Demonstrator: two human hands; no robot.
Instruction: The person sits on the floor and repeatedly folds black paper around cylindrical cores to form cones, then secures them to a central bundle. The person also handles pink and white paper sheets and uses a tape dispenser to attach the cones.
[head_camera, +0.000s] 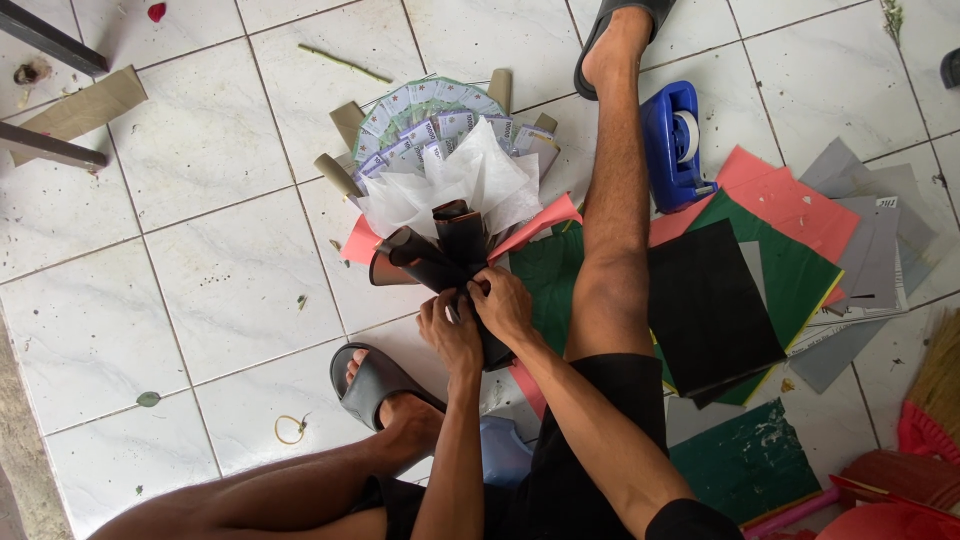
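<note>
A bouquet lies on the tiled floor in front of me, made of fanned banknotes (425, 115), white tissue paper (470, 180) and dark rolled wrapping sheets (440, 250). My left hand (448, 330) and my right hand (503, 305) both grip the narrow base of the bouquet, where the dark wrapping gathers. The hands touch each other there. Brown paper tubes (338, 175) stick out at the bouquet's left and top.
A blue tape dispenser (672, 140) stands right of my outstretched leg (612, 200). Sheets of black (705, 305), green (790, 265), red (790, 200) and grey paper (870, 215) lie at right. A broom (935, 400) is at far right, cardboard (80, 110) at upper left.
</note>
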